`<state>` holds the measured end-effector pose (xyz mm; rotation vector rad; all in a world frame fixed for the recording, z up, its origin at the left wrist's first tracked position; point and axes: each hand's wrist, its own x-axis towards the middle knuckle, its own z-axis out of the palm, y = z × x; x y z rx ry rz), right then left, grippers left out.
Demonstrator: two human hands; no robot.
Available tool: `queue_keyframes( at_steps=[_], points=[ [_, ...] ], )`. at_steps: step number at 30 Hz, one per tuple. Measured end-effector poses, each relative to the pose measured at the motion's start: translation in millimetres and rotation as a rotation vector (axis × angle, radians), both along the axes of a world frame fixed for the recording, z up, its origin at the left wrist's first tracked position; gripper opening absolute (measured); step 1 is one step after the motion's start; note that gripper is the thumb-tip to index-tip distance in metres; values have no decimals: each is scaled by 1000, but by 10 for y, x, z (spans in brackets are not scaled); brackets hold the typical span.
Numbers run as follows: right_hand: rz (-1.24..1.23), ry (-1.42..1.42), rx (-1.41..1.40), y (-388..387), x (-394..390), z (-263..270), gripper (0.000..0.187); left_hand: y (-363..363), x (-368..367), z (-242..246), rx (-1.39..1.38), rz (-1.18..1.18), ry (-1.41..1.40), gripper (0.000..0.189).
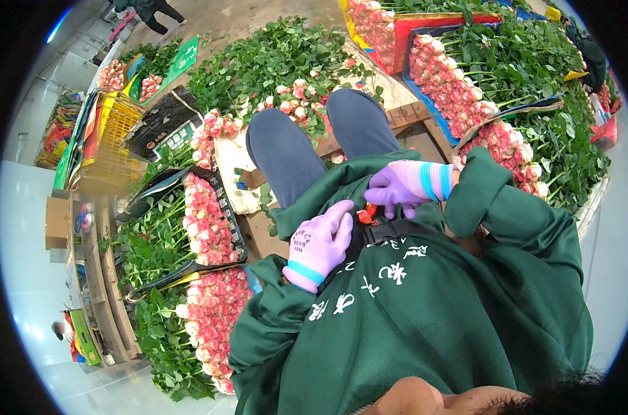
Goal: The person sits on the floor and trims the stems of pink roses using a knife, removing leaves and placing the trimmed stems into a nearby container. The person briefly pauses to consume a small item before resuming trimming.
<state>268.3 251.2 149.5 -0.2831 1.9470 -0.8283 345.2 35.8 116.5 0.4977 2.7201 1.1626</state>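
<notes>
My left hand [321,244], in a light purple knit glove with a blue-striped cuff, rests at my waist beside a black belt buckle [384,231]. Its index finger stretches forward; the thumb and palm side are hidden. Across from it is my right hand [401,185], in a matching glove with a darker purple coating, fingers bent downward over my lap. A small red-orange item [367,214] shows just by the right fingertips, at the dark opening near the buckle. Whether either hand grips anything is hidden. Both lie against my green smock [428,311], which bears white writing.
Pink-and-white roses [210,218] stand in stacked bunches at my left, and more roses [449,88] at my right, parted by boards. Loose rose stems [272,57] cover the surface beyond my knees. A yellow crate [117,122], wooden shelving [103,280] and a distant person [150,13] are further off.
</notes>
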Motion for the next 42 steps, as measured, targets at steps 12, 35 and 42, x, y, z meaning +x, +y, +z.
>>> queue_keyframes(
  at_steps=[12, 35, 42],
  points=[
    [344, 783, 239, -12, 104, -50, 37, 60, -1, 119, -515, -270, -297, 50],
    [422, 808, 308, -162, 155, -362, 33, 18, 45, 166, -683, -374, -323, 42],
    [314, 916, 330, -179, 43, -418, 42, -3, 62, 105, -665, -388, -277, 39]
  ],
)
